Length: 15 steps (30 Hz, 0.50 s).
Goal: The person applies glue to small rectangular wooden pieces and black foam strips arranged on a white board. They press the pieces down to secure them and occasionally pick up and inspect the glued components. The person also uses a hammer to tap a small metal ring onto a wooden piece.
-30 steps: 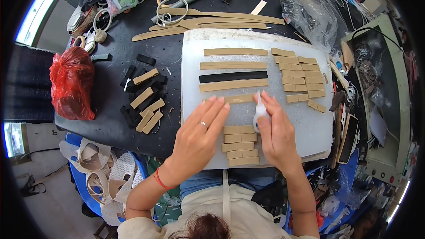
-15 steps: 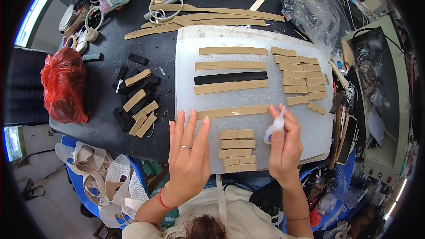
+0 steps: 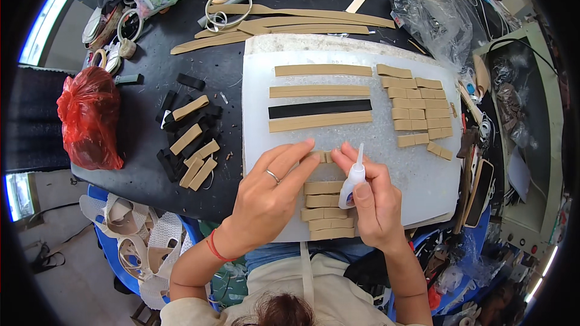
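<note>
Grips white bottle (image 3: 355, 175) in right hand (image 3: 379, 208).
Partly hides tan strip (image 3: 326, 157) under left hand (image 3: 266, 193); cannot tell if pinching.

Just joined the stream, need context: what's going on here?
A person is working on a tan elastic-like strip on a white board, with the fingertips of both hands at it. The right hand also grips a white squeeze bottle, its narrow nozzle pointing up; the left hand holds nothing else. Three flat tan strips and one black strip lie beyond; folded tan bands sit in rows to the right and nearer the person.
</note>
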Motion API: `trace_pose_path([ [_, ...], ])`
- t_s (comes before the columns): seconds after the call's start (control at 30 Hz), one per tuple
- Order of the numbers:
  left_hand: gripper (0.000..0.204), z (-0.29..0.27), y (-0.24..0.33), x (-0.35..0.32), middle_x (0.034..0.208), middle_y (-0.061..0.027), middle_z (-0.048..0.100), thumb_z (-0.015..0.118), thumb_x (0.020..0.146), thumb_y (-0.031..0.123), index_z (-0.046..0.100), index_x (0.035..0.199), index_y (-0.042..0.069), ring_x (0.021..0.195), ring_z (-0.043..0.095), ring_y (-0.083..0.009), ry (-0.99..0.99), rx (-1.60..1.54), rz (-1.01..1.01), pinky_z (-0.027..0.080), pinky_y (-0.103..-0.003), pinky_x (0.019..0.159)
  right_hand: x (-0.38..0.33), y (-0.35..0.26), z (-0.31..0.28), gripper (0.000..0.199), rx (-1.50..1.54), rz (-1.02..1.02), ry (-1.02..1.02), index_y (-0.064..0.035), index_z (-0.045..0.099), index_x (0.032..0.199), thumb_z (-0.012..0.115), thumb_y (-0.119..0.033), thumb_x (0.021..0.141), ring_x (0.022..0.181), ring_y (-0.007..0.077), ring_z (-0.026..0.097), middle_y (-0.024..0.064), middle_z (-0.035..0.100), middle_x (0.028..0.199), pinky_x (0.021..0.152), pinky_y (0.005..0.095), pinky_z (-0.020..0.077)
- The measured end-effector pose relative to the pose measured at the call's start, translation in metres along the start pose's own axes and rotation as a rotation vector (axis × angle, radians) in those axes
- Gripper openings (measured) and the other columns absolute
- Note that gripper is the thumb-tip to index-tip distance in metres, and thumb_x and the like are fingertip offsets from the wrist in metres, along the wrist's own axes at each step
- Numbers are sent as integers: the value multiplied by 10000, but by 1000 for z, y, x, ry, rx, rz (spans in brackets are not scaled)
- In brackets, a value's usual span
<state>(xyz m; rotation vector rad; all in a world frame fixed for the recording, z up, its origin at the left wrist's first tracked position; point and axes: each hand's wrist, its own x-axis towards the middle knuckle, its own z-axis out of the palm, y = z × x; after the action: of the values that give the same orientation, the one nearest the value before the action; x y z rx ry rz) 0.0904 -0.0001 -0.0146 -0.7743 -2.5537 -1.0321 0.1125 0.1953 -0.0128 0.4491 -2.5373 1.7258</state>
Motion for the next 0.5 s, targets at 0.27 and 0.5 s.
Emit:
trace_pose_path([
  [0.27, 389, 3, -4, 1, 1098, -152, 663, 619, 656, -78, 673, 1041, -58, 984, 636, -303, -31, -30, 21, 543, -357, 828, 3, 1, -1, 262, -50, -28, -22, 43, 492, 1109, 459, -202, 1023, 1218, 392, 564, 244, 644, 1196, 1063, 519, 387],
  [0.5, 381, 2, -4, 2, 1109, -163, 650, 614, 666, -33, 666, 1040, -79, 991, 631, -310, -63, -18, 32, 541, -369, 832, 3, 3, 0, 258, -73, -47, -25, 44, 503, 1107, 469, -196, 1017, 1203, 392, 576, 242, 650, 1183, 1045, 531, 403],
])
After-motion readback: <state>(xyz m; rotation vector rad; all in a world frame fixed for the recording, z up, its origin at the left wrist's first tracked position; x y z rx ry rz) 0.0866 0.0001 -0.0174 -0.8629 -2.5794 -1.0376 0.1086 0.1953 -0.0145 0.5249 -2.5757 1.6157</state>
